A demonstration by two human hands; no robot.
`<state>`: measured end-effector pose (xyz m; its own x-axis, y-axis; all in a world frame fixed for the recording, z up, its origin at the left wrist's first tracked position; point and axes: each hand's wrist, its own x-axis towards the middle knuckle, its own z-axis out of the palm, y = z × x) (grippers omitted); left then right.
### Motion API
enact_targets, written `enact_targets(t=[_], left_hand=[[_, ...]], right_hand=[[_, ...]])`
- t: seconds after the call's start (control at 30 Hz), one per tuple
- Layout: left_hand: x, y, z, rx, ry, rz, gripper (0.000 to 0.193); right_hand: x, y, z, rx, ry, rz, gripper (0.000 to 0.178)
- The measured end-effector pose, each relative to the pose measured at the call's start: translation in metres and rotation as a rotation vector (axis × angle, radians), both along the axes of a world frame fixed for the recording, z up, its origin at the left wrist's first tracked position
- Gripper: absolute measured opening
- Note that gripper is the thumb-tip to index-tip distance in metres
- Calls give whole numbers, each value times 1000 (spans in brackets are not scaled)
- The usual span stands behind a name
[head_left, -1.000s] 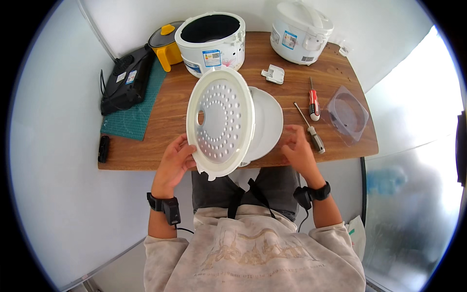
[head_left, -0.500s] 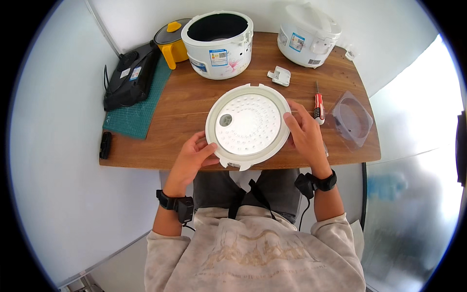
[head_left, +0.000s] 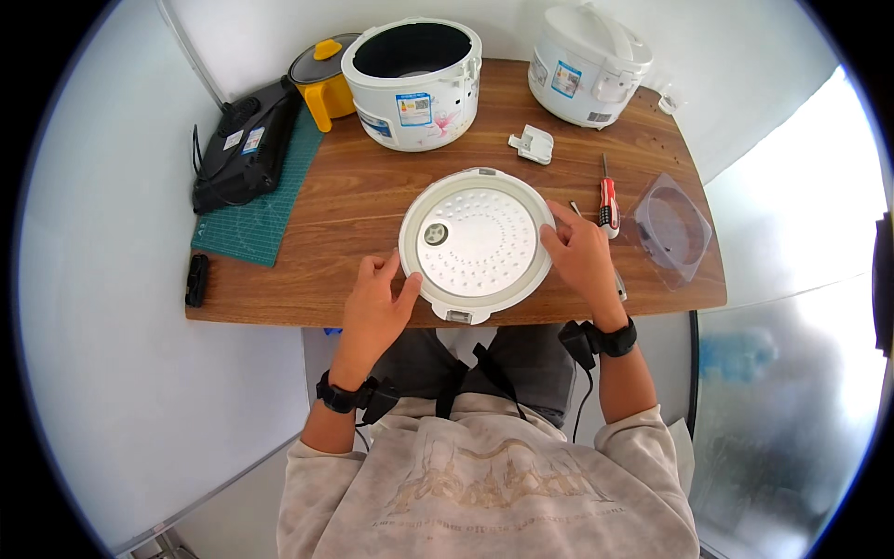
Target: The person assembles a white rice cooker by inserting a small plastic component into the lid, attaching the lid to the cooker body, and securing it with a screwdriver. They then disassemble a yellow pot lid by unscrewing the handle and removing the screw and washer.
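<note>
A round white rice cooker lid (head_left: 480, 242), its dimpled inner plate facing up, lies near the front edge of the table. At its lower left rim is my left hand (head_left: 377, 303), thumb and fingers apart and just at the edge. My right hand (head_left: 587, 256) has its thumb and fingers at the right rim, pinching it. Partly hidden under that hand is a slim metal tool (head_left: 621, 287). A red-and-white screwdriver (head_left: 609, 210) lies just beyond, to the right.
The open rice cooker body (head_left: 414, 98) stands at the back, a closed rice cooker (head_left: 589, 70) to its right. A small white plastic part (head_left: 533, 144) and clear plastic packaging (head_left: 674, 228) lie rightward. At left are a yellow pot (head_left: 326, 98), black appliance (head_left: 244, 149) and green cutting mat (head_left: 244, 244).
The lid has come down flatter and shifted slightly, showing clips at its far and near edges. My left hand's fingers have come out from beneath the rim and spread apart.
</note>
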<state>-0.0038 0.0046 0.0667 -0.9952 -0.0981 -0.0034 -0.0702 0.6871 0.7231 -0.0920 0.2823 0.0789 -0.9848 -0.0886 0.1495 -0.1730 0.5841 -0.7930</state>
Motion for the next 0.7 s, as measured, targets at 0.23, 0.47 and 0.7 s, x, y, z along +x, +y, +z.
enact_targets(t=[0.23, 0.47, 0.7], left_hand=[[2, -1, -18, -119, 124, 26, 48], [-3, -1, -16, 233, 5, 47, 48], [-2, -2, -33, 187, 46, 29, 61]], right_hand=[[0, -9, 0, 141, 97, -18, 39], [-4, -12, -7, 257, 173, -14, 39], [2, -12, 0, 159, 53, -13, 42]])
